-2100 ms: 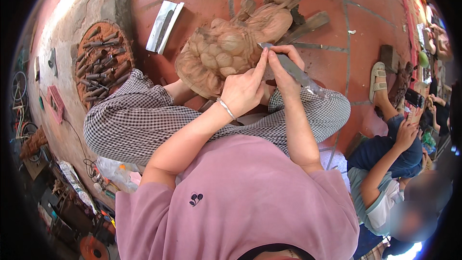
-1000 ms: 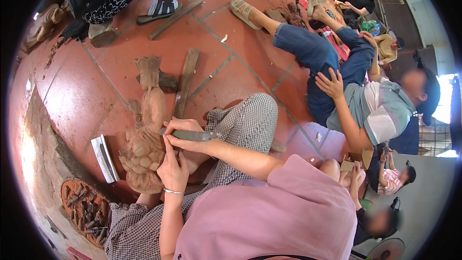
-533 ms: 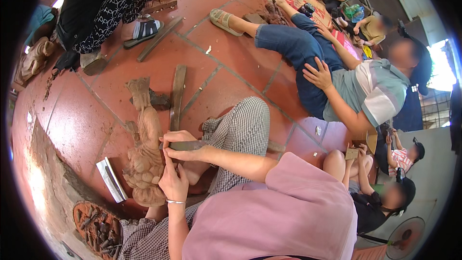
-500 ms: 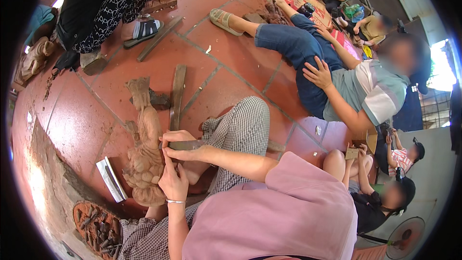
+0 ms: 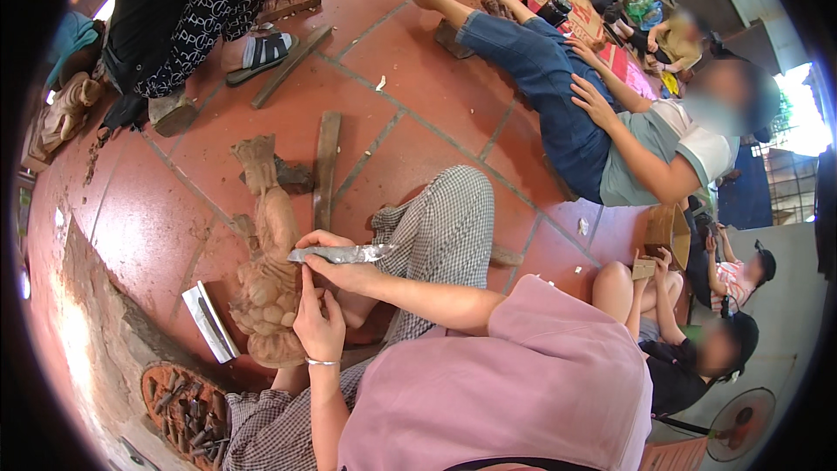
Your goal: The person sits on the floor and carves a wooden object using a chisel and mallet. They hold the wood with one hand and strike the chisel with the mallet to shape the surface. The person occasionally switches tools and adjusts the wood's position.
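A carved brown wooden figure with rounded lumps around its lower part stands leaning slightly in front of me. My right hand is closed around a flat grey metal blade-like tool, whose surface catches the light. The tool's working end lies against or very near the figure's right side; exact contact is hard to see. Below it, my left hand, with a bracelet at the wrist, has its index finger stretched up to the right fingertips. Its thumb stands apart, and nothing shows in its grasp.
On the left, a round tray holds several dark short tools. A white packet lies beside the figure. Wooden battens rest on the tiled floor. A person in jeans sits at right; another crouches at upper left.
The grey tool in my right hand has tilted and now shines. The seated person's legs have swung up and left. The view has shifted slightly.
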`<action>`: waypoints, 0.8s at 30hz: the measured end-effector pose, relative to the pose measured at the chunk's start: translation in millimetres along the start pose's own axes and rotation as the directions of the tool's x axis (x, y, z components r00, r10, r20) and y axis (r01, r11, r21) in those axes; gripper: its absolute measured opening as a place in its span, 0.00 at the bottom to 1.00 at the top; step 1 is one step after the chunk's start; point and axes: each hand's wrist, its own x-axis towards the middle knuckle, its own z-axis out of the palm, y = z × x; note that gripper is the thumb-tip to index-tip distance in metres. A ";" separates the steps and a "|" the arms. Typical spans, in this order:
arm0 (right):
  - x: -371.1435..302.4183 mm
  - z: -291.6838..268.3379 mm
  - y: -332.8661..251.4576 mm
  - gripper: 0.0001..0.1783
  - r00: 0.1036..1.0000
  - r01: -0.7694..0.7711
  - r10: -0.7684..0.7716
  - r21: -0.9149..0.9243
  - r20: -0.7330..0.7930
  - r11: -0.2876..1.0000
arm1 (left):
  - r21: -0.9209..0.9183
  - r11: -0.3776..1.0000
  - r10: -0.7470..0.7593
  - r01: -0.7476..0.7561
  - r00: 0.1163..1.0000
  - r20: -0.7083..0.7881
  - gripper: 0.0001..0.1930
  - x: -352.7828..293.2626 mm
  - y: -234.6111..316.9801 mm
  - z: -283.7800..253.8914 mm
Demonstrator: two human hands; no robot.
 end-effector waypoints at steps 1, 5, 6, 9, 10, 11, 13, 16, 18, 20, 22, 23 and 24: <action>-2.4 -2.0 4.8 0.11 0.999 -0.047 0.047 0.061 -0.004 0.997 | 0.052 0.997 0.057 -0.055 0.998 -0.038 0.27 0.0 -2.1 -2.4; -4.3 -9.0 24.3 0.09 0.984 -0.168 0.178 0.262 -0.014 0.950 | 0.304 0.947 0.180 -0.103 0.955 -0.238 0.20 5.4 -4.1 -17.9; -5.2 -9.9 25.3 0.09 0.979 -0.187 0.202 0.301 -0.019 0.935 | 0.369 0.927 0.188 -0.067 0.935 -0.301 0.18 8.7 -2.7 -22.1; -3.3 -9.3 26.7 0.08 0.974 -0.193 0.221 0.343 -0.045 0.919 | 0.513 0.852 0.109 0.100 0.926 -0.362 0.22 18.6 -14.6 -29.8; -3.1 -8.4 27.0 0.08 0.967 -0.218 0.250 0.355 -0.046 0.909 | 0.557 0.816 0.072 0.155 0.929 -0.363 0.23 20.2 -20.7 -33.6; -2.5 -8.2 27.2 0.08 0.959 -0.245 0.280 0.365 -0.045 0.898 | 0.518 0.851 0.101 0.087 0.941 -0.324 0.23 20.9 -26.4 -39.1; -1.7 -7.9 27.3 0.07 0.945 -0.285 0.325 0.388 -0.040 0.876 | 0.314 0.945 0.000 0.097 0.955 -0.296 0.22 25.7 -44.4 -44.6; -2.7 -12.1 28.6 0.07 0.930 -0.315 0.365 0.399 -0.052 0.861 | 0.152 0.985 -0.033 0.077 0.962 -0.270 0.18 34.1 -40.3 -49.3; -6.1 -13.3 35.6 0.07 0.947 -0.291 0.321 0.354 -0.028 0.889 | 0.088 0.992 -0.070 0.095 0.964 -0.255 0.17 32.8 -42.0 -59.9; -7.5 -8.5 28.3 0.07 0.919 -0.368 0.394 0.335 -0.010 0.868 | 0.067 0.983 -0.149 0.170 0.958 -0.244 0.17 28.3 -46.8 -68.4; -9.0 -8.4 31.9 0.09 0.895 -0.409 0.445 0.347 -0.028 0.844 | 0.023 0.983 -0.175 0.185 0.959 -0.224 0.17 24.7 -56.1 -72.0; -9.7 -8.3 30.7 0.09 0.880 -0.438 0.475 0.361 -0.014 0.823 | -0.004 0.981 -0.192 0.196 0.958 -0.214 0.16 22.1 -62.1 -75.2; -11.1 -8.1 34.5 0.08 0.899 -0.401 0.438 0.370 -0.020 0.838 | -0.042 0.980 -0.199 0.194 0.958 -0.205 0.16 20.7 -66.7 -77.1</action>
